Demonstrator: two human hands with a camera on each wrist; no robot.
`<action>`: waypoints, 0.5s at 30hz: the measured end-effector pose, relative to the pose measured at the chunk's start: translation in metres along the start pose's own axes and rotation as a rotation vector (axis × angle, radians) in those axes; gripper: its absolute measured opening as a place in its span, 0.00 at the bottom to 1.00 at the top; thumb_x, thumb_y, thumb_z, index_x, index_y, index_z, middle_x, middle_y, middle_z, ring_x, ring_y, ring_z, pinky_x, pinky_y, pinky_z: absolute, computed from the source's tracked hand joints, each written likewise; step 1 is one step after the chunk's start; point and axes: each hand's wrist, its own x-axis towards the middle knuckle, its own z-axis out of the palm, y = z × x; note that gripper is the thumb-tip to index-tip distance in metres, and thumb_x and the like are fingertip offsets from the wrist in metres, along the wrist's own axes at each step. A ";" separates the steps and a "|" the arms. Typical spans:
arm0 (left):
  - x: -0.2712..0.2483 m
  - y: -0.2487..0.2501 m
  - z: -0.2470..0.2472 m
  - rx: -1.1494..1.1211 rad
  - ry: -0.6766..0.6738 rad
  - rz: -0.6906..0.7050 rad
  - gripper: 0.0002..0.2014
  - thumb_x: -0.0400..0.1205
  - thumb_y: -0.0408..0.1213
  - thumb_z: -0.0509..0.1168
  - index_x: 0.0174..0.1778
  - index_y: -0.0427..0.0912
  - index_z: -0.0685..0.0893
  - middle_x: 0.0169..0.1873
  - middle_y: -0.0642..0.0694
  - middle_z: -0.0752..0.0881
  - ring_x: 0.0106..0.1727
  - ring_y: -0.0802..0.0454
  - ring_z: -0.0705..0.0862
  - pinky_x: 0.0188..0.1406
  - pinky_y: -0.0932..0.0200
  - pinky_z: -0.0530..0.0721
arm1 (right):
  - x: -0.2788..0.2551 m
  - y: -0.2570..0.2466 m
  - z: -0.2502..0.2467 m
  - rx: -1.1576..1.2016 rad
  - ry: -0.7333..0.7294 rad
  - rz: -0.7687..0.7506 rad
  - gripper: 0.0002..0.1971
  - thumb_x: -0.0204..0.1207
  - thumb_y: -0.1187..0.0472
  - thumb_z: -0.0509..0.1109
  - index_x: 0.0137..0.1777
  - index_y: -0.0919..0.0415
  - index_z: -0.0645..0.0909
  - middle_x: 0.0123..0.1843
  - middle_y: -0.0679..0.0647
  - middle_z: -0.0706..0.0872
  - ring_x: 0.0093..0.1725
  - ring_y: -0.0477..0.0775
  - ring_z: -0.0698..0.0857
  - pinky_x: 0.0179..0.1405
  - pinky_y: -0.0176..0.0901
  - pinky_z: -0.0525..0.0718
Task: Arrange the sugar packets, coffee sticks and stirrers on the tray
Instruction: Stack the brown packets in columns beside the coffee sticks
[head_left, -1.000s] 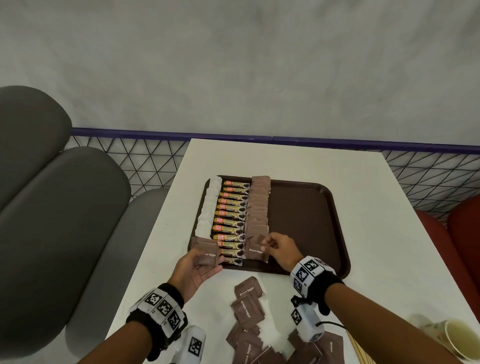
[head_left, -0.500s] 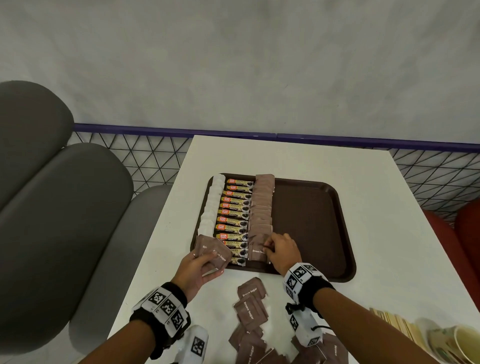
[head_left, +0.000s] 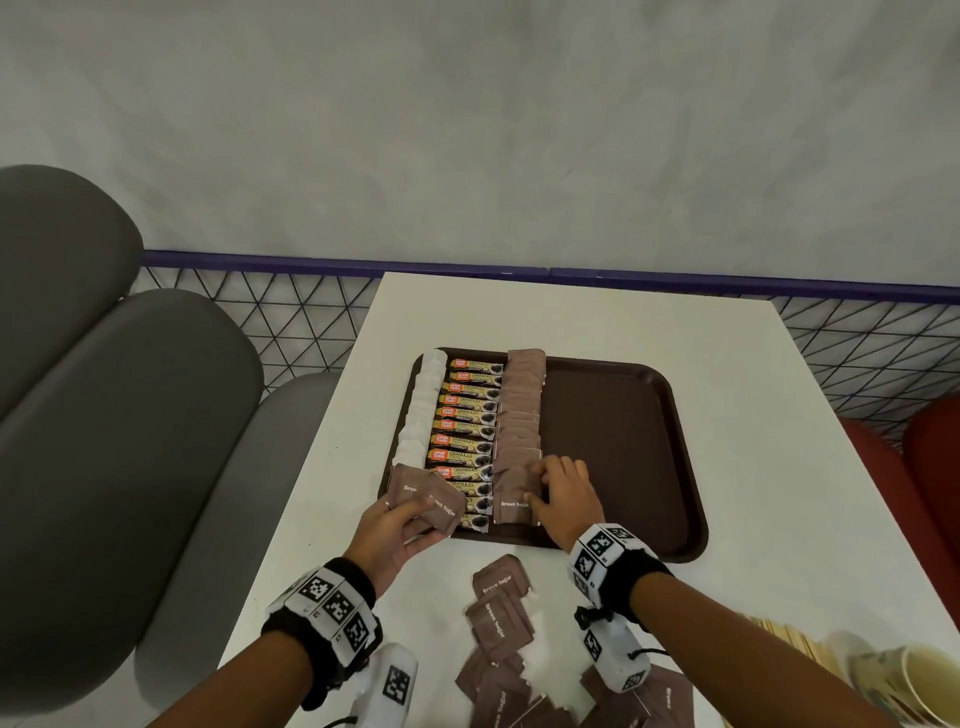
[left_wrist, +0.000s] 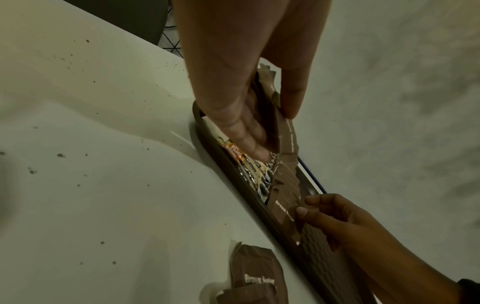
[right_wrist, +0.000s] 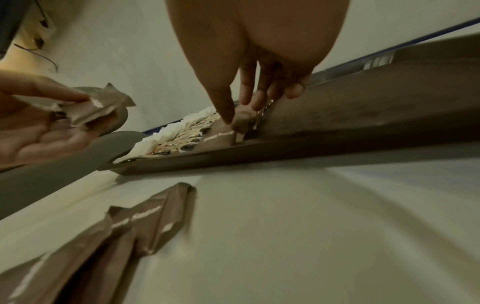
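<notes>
A brown tray (head_left: 623, 441) lies on the white table (head_left: 571, 312). Its left part holds a column of white sugar packets (head_left: 423, 410), a column of coffee sticks (head_left: 465, 431) and a column of brown sugar packets (head_left: 519, 410). My right hand (head_left: 537, 486) pinches the right edge of the nearest brown sugar packet (head_left: 511, 504), which lies at the near end of that column; the right wrist view shows the thumb (right_wrist: 228, 121) on top of it. My left hand (head_left: 410, 517) holds a few brown sugar packets (head_left: 426, 499) over the tray's near left corner.
Several loose brown sugar packets (head_left: 501, 613) lie on the table in front of the tray. Wooden stirrers (head_left: 779, 639) and a paper cup (head_left: 924, 680) sit at the near right. A grey seat (head_left: 104, 415) stands left, a red seat (head_left: 924, 467) right.
My right hand has brought its brown sugar packet down flat onto the near end of the column. My left hand has drifted slightly forward with its packets.
</notes>
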 end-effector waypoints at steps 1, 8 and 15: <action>0.000 0.001 0.001 0.000 0.002 0.006 0.13 0.80 0.26 0.64 0.59 0.39 0.81 0.53 0.36 0.88 0.53 0.41 0.86 0.56 0.46 0.85 | 0.000 -0.002 -0.001 0.007 0.006 0.005 0.14 0.76 0.53 0.67 0.58 0.57 0.73 0.58 0.52 0.77 0.61 0.52 0.71 0.61 0.41 0.72; -0.004 0.005 0.007 0.025 -0.003 0.066 0.13 0.79 0.26 0.65 0.58 0.40 0.81 0.52 0.40 0.88 0.52 0.45 0.87 0.42 0.58 0.88 | 0.007 -0.039 -0.006 0.467 -0.101 0.022 0.12 0.77 0.52 0.66 0.56 0.57 0.77 0.50 0.51 0.78 0.56 0.49 0.74 0.57 0.42 0.75; -0.008 0.002 0.009 0.008 -0.035 0.074 0.12 0.80 0.29 0.64 0.59 0.39 0.82 0.51 0.38 0.89 0.51 0.45 0.88 0.49 0.55 0.88 | -0.001 -0.065 0.001 0.810 -0.358 -0.026 0.08 0.76 0.63 0.69 0.38 0.52 0.75 0.35 0.47 0.78 0.35 0.41 0.76 0.34 0.25 0.75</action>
